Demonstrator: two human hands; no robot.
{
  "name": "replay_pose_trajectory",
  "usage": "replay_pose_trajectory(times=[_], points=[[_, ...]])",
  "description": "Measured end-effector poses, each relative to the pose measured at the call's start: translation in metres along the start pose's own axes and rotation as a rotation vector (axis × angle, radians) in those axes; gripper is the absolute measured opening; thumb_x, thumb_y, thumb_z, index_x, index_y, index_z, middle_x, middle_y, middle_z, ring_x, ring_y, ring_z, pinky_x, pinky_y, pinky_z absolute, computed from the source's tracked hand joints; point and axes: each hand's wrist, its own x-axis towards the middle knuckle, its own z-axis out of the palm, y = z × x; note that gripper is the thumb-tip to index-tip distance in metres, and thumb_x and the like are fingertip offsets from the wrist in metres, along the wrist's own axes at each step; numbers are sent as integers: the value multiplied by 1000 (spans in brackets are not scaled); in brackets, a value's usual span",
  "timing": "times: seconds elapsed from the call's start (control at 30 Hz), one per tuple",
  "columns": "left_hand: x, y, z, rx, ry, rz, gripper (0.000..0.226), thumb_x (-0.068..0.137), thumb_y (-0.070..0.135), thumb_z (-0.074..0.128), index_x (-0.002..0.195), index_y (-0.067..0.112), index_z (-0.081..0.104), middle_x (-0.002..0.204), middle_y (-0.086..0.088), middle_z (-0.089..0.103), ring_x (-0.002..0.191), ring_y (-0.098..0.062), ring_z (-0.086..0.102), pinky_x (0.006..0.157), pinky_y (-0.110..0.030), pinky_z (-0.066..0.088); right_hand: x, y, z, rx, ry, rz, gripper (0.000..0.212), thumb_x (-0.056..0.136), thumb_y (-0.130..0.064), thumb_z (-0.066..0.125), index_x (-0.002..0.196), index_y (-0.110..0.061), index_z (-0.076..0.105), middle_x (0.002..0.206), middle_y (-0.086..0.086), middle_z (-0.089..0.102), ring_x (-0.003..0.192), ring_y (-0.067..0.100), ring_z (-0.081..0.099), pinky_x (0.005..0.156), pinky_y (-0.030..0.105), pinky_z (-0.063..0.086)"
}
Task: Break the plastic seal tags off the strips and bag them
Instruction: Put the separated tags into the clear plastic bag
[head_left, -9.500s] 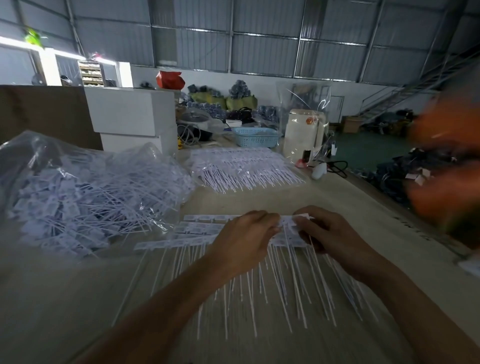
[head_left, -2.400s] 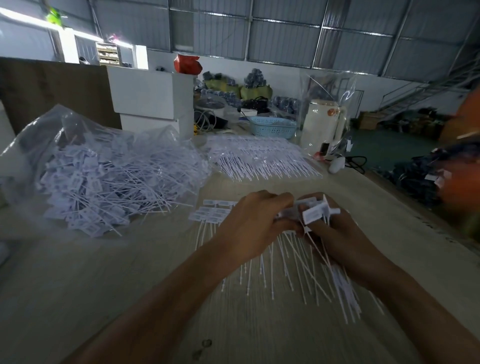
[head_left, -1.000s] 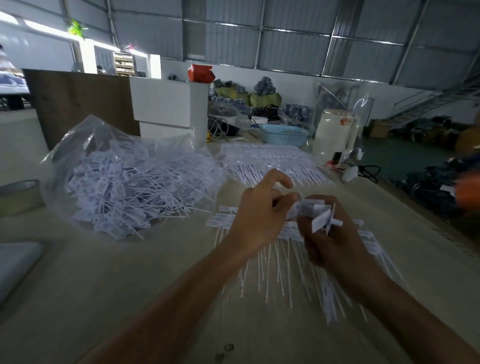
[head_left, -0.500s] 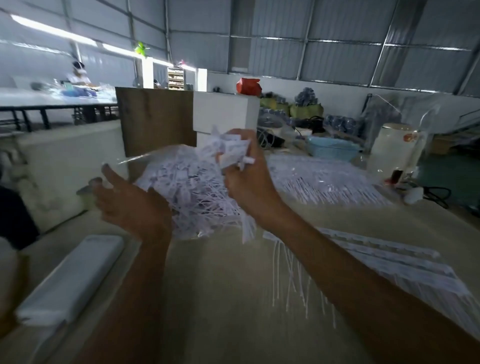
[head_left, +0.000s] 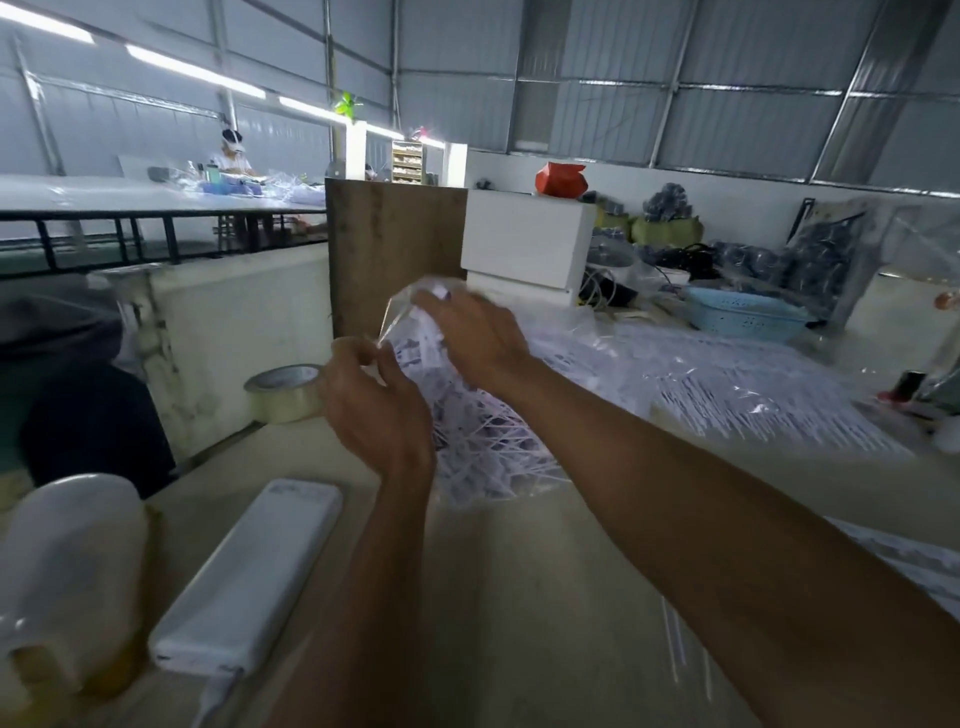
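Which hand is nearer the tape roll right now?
Left. The left hand sits just right of the tape roll, pinching the bag edge. The right hand is farther right and higher, at the bag's mouth.

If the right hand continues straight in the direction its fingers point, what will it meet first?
The right hand points up-left into the clear bag mouth; likely the bag film first, then the brown board behind. Depth is unclear.

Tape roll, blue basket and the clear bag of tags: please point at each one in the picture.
Tape roll (head_left: 287, 395): head view, on its outer side wall.
Blue basket (head_left: 743, 317): head view, on its front wall.
Clear bag of tags (head_left: 483, 447): head view, on its lower part, between the two forearms.
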Motion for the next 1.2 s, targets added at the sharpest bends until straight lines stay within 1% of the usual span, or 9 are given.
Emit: replay_pose_trajectory(times=[0.13, 0.3, 0.4, 0.73, 0.87, 0.97, 1.03, 1.1, 1.2], points=[[9, 14, 6, -108, 67, -12, 15, 94, 24, 53, 83, 23, 44, 78, 3, 58, 78, -21, 56, 63, -28, 33, 1, 12, 26, -243, -124, -313, 59, 97, -18, 54, 150, -35, 35, 150, 14, 43, 133, 34, 43, 98, 47, 41], [15, 21, 8, -172, 51, 88, 17, 99, 29, 52, 86, 21, 44, 77, 0, 56, 76, -24, 56, 63, -30, 36, 26, 67, 14, 179, -99, 244, 75, 87, -39, 69, 151, -35, 31, 151, 13, 30, 136, 38, 32, 107, 49, 34], [15, 20, 6, -214, 62, 78, 17, 99, 29, 52, 86, 20, 45, 76, 2, 54, 74, -24, 56, 64, -29, 39, 22, 70, 14, 192, -420, 117, 100, 75, -69, 70, 155, -41, 18, 159, 6, 20, 143, 36, 25, 113, 54, 29], [7, 33, -6, -224, 75, 179, 15, 96, 15, 54, 97, 0, 57, 91, -13, 56, 78, -26, 54, 71, -26, 40, -16, 71, -38, 404, -468, 68, 101, 84, -57, 70, 159, -36, 5, 167, 7, -3, 153, 25, 4, 124, 44, 12], [-8, 43, -7, -269, 12, 302, 12, 96, 10, 51, 99, 2, 59, 93, -12, 56, 78, -27, 55, 72, -23, 41, -108, 52, -77, 351, -376, -83, 68, 94, -47, 62, 153, -33, 33, 163, 2, 26, 148, 16, 23, 116, 25, 17], [-46, 58, -3, -296, -200, 592, 14, 93, 0, 53, 101, 1, 65, 94, -13, 63, 79, -28, 59, 71, -35, 49, -198, 67, -118, 464, -208, -59, 34, 98, -34, 62, 130, -25, 64, 129, -6, 64, 114, 4, 61, 96, 21, 48], [-88, 71, 2, -327, -457, 887, 20, 87, -6, 56, 101, 1, 69, 92, -13, 66, 78, -28, 62, 67, -42, 51, -247, 93, -141, 568, -82, 153, 21, 98, -25, 61, 115, -19, 72, 109, -9, 72, 93, 5, 69, 79, 22, 57], [-130, 85, 10, -328, -748, 1196, 27, 80, -5, 61, 103, 5, 71, 91, -11, 67, 76, -28, 63, 63, -40, 54, -284, 124, -157, 632, -17, 412, 17, 97, -18, 60, 108, -22, 72, 106, -7, 73, 93, 12, 71, 80, 25, 58], [-184, 98, 27, -77, -1270, 1384, 46, 81, 4, 62, 126, 13, 62, 114, -10, 63, 101, -30, 61, 79, -41, 54, -335, 168, -163, 359, -387, 608, 29, 96, -20, 63, 126, -18, 63, 129, 5, 64, 113, 17, 62, 96, 23, 47]])
